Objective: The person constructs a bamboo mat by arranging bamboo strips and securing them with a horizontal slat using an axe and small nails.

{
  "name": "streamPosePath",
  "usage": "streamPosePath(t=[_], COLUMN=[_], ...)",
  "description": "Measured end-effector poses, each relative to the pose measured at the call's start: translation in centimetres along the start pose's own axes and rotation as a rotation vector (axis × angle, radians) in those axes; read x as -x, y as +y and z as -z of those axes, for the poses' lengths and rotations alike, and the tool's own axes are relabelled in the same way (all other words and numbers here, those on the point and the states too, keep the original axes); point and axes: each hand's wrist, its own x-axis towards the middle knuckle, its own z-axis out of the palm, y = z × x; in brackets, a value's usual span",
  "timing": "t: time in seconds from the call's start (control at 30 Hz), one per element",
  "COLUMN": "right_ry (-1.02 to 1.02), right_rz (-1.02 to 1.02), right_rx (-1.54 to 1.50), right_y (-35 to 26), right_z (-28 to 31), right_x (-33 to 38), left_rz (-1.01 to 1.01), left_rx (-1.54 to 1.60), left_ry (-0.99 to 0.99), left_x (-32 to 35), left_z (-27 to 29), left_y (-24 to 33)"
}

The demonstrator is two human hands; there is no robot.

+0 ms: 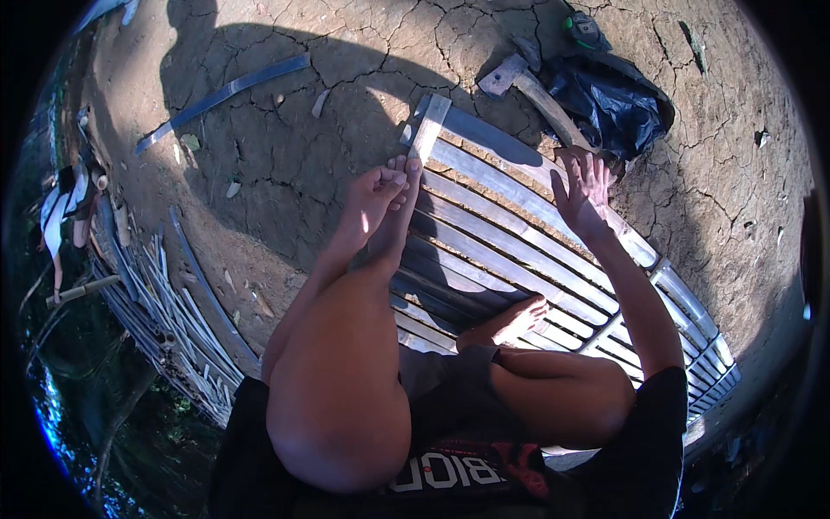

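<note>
I sit with bent legs on a slatted bamboo platform (519,233). My left hand (378,197) is curled beside my left foot, near a short crosspiece (430,126) at the platform's far end. Its fingers are drawn together; anything between them is too small to make out. My right hand (584,192) lies with fingers spread over the platform's right edge slat. Just beyond its fingertips is the handle end of a hatchet (549,105), which rests on the ground with its head pointing away to the left. Whether the fingers touch the handle, I cannot tell.
A crumpled black plastic bag (609,99) lies right of the hatchet, with a small green and black object (588,31) behind it. One curved bamboo strip (226,93) rests on the cracked earth at far left. Many thin strips (177,320) are piled on the left.
</note>
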Motion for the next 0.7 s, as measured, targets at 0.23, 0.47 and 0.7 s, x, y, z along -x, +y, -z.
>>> streamPosePath(t=[0.23,0.47,0.7], right_ry=[0.107,0.178,0.181], right_rz=[-0.003,0.027,0.015], right_rx=[-0.134,-0.168,-0.207], right_y=[-2.5,-1.6,-0.3], right_z=[-4.4,-5.9,-5.6], right_x=[1.7,2.1,2.4], left_rz=[0.111,0.192,0.347], left_rx=[0.135,0.046,0.031], left_ry=[-0.22,-0.376,-0.482], left_x=[6.5,10.8,13.5], left_z=[-0.9,-2.0,-3.5], left_y=[2.7,4.4,4.7])
